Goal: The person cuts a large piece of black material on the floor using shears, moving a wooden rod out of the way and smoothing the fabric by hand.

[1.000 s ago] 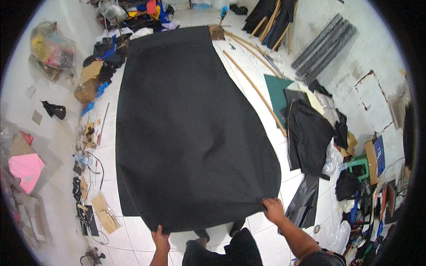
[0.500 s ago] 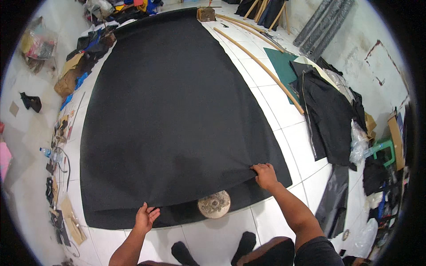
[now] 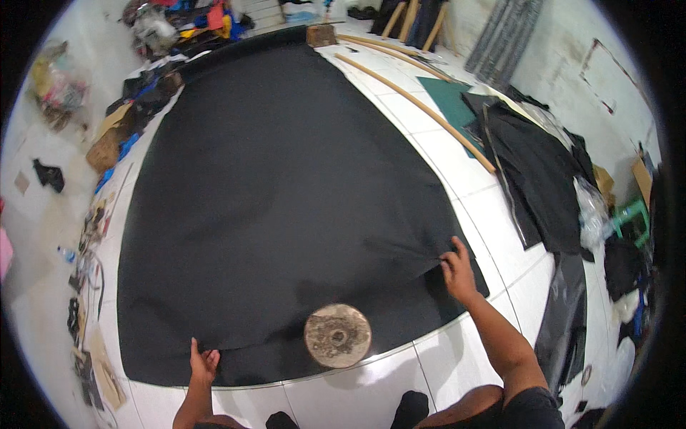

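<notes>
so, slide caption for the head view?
Left hand and right hand at the near edge of a black sheet, round block between them.

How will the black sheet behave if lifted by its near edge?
The black sheet looks floppy: creases spread from beside the right hand, so it would probably sag. It covers much of the floor, so it may drag or feel heavy. Lying broad and mostly flat, it seems unlikely to tip.
</notes>
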Available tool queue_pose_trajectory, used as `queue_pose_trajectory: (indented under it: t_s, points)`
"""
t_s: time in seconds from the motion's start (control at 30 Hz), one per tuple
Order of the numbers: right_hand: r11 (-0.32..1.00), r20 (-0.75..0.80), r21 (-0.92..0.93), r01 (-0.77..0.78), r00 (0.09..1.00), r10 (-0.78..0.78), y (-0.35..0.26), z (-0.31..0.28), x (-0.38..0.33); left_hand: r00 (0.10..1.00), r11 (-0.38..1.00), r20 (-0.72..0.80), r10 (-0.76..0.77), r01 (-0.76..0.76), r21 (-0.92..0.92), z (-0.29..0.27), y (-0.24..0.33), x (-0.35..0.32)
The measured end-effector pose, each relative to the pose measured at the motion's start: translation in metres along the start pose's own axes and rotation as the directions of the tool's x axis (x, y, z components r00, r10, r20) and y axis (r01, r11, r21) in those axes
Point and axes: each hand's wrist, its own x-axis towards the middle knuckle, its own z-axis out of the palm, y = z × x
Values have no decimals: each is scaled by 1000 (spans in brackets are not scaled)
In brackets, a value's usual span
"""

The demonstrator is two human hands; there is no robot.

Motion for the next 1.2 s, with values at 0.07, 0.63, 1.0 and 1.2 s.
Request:
queue_pose_trajectory:
  t_s: [0.07, 0.63, 1.0, 1.2]
  points:
    - [995, -37, 96, -36, 999, 39, -2, -17, -1, 996, 997, -75, 56, -52, 48, 1, -11, -1]
    - [866, 318, -499, 48, 939, 132, -50, -35, -42, 992, 986, -20, 123, -125, -113, 15, -28, -18]
    - [828, 591, 82, 555, 642, -489, -211, 42, -61, 951, 936, 287, -114, 6, 352, 51, -65, -42]
    - [754, 573, 121, 646, 574, -584, -219, 49, -60, 957, 977, 261, -128, 76, 201, 53, -61, -44]
